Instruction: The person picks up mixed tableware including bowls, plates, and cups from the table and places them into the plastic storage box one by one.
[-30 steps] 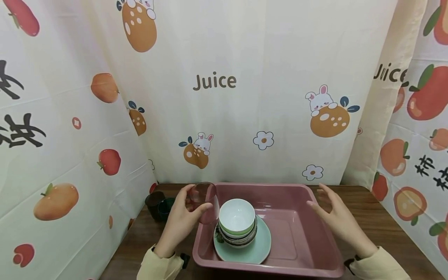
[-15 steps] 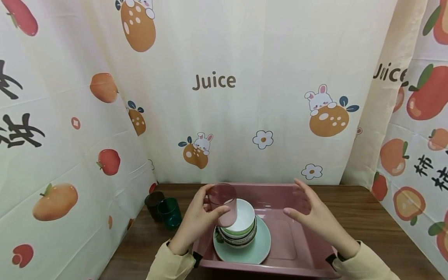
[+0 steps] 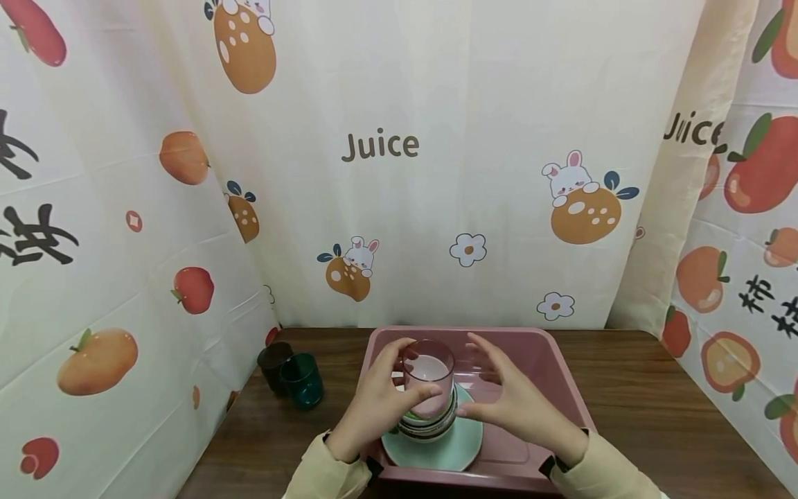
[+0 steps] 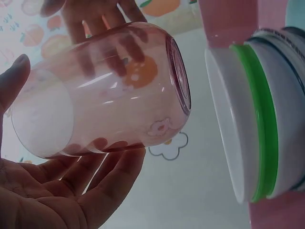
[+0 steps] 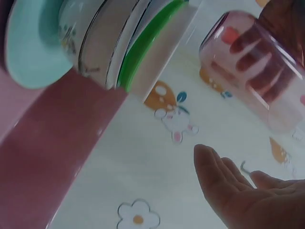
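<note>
My left hand (image 3: 383, 402) grips a clear pink cup (image 3: 429, 378) from its left side, fingers behind and thumb in front. The cup hangs over a stack of bowls (image 3: 429, 431); in the left wrist view a gap separates its base from the top bowl (image 4: 259, 124), which is white with a green band. Under the bowls lies a pale green plate (image 3: 436, 455) inside a pink tub (image 3: 564, 374). To the right of the cup is my right hand (image 3: 520, 402), fingers spread and holding nothing; the right wrist view has it apart from the cup.
A dark cup (image 3: 272, 366) and a teal cup (image 3: 302, 381) stand side by side on the wooden table (image 3: 268, 443), left of the tub. Behind the table hangs a fruit-print curtain (image 3: 411, 229), which also encloses both sides.
From left of the tub, my left hand has carried the pink cup rightward over the bowls. My right hand has moved left, from the tub's right side toward the cup.
</note>
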Available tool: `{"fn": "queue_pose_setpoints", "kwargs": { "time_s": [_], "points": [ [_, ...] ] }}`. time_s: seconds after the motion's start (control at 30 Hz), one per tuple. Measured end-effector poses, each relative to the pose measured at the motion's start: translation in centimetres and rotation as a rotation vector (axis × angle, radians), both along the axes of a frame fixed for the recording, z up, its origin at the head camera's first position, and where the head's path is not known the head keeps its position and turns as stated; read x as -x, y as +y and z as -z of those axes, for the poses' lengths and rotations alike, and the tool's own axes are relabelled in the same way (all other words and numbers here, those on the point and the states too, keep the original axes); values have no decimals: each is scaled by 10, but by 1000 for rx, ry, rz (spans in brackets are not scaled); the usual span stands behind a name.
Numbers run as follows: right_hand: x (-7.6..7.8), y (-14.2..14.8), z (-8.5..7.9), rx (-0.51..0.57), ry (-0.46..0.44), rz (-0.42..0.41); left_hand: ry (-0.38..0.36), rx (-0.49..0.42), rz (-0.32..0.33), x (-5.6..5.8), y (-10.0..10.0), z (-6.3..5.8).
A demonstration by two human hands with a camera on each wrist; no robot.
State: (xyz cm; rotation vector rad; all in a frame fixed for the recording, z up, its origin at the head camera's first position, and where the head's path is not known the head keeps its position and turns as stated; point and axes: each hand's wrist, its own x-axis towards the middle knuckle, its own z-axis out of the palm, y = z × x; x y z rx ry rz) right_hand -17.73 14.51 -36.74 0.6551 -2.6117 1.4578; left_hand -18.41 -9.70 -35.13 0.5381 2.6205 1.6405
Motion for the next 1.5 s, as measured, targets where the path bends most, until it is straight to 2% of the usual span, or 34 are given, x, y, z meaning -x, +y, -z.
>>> {"fn": "queue_pose_setpoints", "kwargs": {
  "time_s": [0.2, 0.37, 0.87, 1.17, 1.37, 1.5],
  "points": [
    [-1, -12, 5, 34, 5, -90, 22, 21, 39, -3, 7, 3],
    [-1, -17, 6, 35, 3, -123, 28, 18, 67, -3, 10, 6],
    [3, -26, 6, 67, 1, -124, -13, -24, 99, -6, 14, 8],
    [3, -25, 1, 36, 81, -129, -10, -10, 99, -10, 15, 4],
    [5, -18, -8, 10, 64, -104, 2, 4, 82, -10, 8, 3],
    [7, -6, -13, 13, 50, -71, -9, 3, 34, -10, -2, -1]
  ]
}}
